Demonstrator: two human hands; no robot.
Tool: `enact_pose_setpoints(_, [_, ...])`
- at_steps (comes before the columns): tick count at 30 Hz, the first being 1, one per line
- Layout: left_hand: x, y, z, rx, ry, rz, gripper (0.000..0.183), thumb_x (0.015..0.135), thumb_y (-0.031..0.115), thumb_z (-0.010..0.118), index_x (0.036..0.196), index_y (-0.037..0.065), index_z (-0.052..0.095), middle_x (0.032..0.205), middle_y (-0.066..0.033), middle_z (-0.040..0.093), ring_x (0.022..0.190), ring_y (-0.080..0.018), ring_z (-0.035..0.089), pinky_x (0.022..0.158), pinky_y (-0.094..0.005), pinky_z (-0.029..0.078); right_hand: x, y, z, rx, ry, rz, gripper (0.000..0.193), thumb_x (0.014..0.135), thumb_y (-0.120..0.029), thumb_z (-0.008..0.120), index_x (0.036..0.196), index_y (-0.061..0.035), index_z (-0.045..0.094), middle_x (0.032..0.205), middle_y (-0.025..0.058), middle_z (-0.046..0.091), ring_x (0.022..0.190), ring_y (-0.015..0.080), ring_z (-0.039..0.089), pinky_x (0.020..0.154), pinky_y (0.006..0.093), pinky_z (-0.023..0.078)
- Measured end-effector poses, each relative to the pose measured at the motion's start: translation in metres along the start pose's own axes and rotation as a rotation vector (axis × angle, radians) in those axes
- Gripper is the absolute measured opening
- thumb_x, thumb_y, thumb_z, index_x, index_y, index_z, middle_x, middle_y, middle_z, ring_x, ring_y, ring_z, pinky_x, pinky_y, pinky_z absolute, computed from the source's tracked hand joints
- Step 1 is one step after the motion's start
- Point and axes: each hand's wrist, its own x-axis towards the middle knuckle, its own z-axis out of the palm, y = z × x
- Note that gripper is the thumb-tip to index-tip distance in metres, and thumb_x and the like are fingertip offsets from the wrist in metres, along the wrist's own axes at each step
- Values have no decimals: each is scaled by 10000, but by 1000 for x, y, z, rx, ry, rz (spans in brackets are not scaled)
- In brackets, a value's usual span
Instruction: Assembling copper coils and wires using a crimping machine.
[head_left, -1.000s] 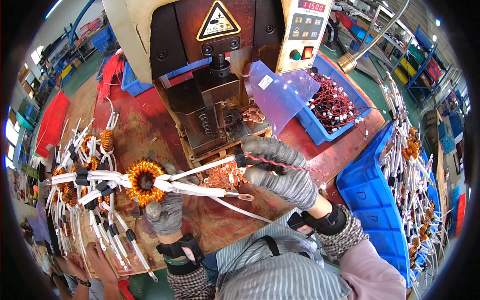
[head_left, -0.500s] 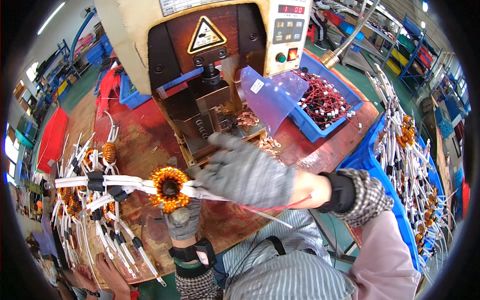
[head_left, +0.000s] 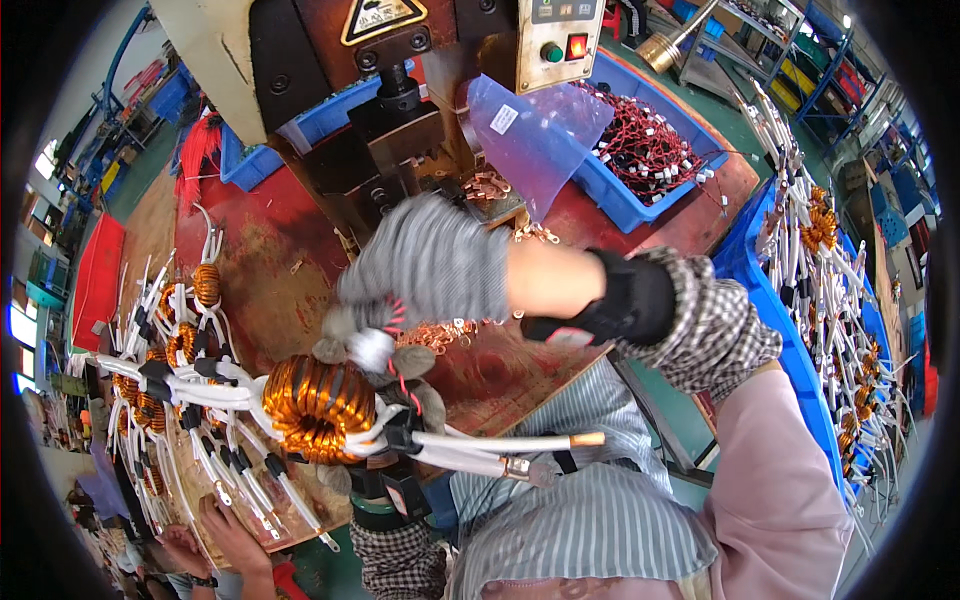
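A toroidal coil (head_left: 318,408), copper-coloured wire wound on a ring, hangs in front of me with white sleeved leads running out on both sides. From behind and below, my left hand (head_left: 415,372) in a grey glove grips it, partly hidden by the coil. On the right, one lead (head_left: 508,440) shows a bare copper end and another a metal terminal. A thin red wire (head_left: 404,388) loops by my left fingers, beside a blurred white piece (head_left: 371,350). Over them is my right hand (head_left: 430,262), also grey-gloved; motion smears its bent fingers.
A press machine (head_left: 400,110) stands ahead, with a control panel at its right. Copper terminals (head_left: 440,335) lie on the red worktable (head_left: 265,240). More coils (head_left: 182,345) pile at left, near another person's hands (head_left: 225,535). Blue bins (head_left: 625,215) with wires and coils are at right.
The coil has turned and come lower and closer, its right leads now swung into view. My right hand has moved left, over my left hand. The press sits higher in view.
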Motion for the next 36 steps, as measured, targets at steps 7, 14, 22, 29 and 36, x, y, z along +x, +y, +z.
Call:
enact_pose_setpoints(7, [38, 21, 26, -551, -787, 513, 498, 897, 482, 365, 1281, 167, 404, 976, -190, 593, 678, -367, 595, 537, -385, 532, -54, 34, 0, 482, -251, 528, 625, 775, -638, 482, 782, -33, 638, 665, 141, 610, 701, 283, 614, 651, 398, 466])
enact_pose_setpoints(14, [42, 48, -4, -432, -943, 672, 911, 699, 312, 743, 1377, 141, 159, 1256, -149, 401, 1026, -316, 497, 825, -400, 478, -117, 39, 34, -2, -214, 402, 240, 755, -306, 601, 892, -109, 610, 858, 107, 569, 835, 278, 578, 678, 405, 475])
enact_pose_setpoints(22, [32, 31, -10, -511, -79, 424, 823, 598, 352, 754, 1276, 53, 393, 1296, -211, 413, 1138, -348, 447, 928, -496, 378, -117, 37, 58, -37, -94, 392, 155, 770, -184, 583, 867, -64, 583, 858, 117, 568, 825, 296, 572, 697, 367, 490])
enact_pose_setpoints(29, [33, 27, -6, -469, 75, 330, 838, 589, 376, 752, 1240, -10, 392, 1200, -180, 476, 1074, -316, 483, 930, -460, 388, -114, 53, 37, 1274, 199, 669, 95, 830, -88, 592, 895, -27, 559, 748, 38, 591, 653, 144, 602, 590, 250, 511])
enact_pose_setpoints(36, [37, 30, 0, -486, -117, 326, 755, 653, 384, 695, 1260, 34, 414, 1216, -206, 483, 1078, -332, 488, 922, -494, 383, -101, 54, 37, 1331, 289, 620, 186, 831, -100, 617, 988, -1, 603, 821, 53, 614, 715, 115, 609, 627, 242, 536])
